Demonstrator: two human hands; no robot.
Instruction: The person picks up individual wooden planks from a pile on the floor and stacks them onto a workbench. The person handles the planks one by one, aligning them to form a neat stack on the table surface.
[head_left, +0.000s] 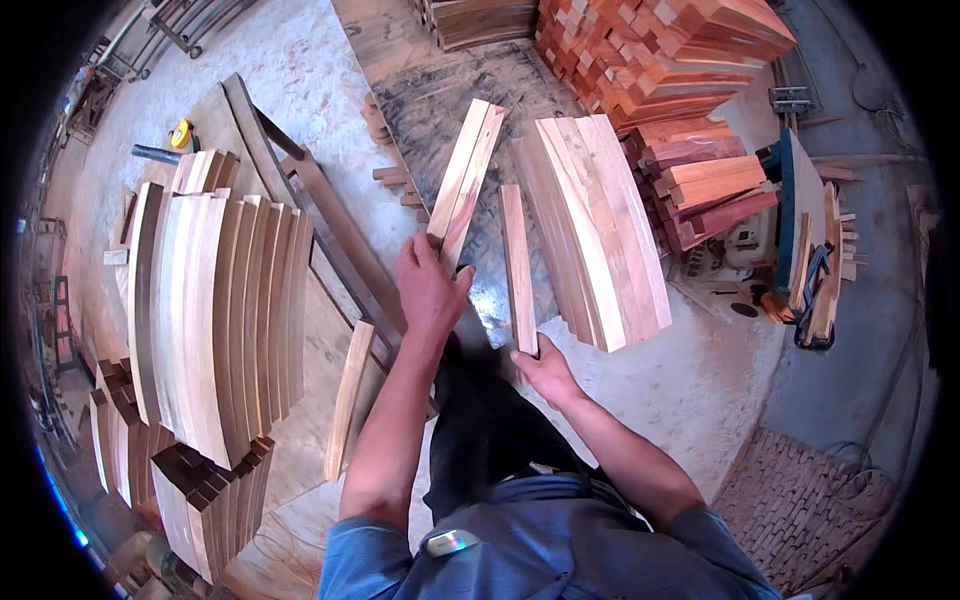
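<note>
Pale wooden strips (463,185), apparently two lying side by side, rise from my left hand (428,288), whose fingers are closed round their lower end. One edge of the strips has a reddish streak. A single narrow wooden strip (516,260) stands upright in my right hand (548,370), gripped near its lower end between thumb and fingers. Just right of it is a stack of pale boards (603,235). To the left of my forearm, another loose strip (349,400) leans or lies at the edge of a wooden surface (310,420).
A tall stack of pale planks (210,310) stands at left, with shorter dark-topped blocks (210,510) nearer. A yellow tape measure (180,133) lies behind it. Reddish timber (660,60) is piled at the far right, beside a dark green-edged bench (800,220). Bricks (800,500) cover the lower right.
</note>
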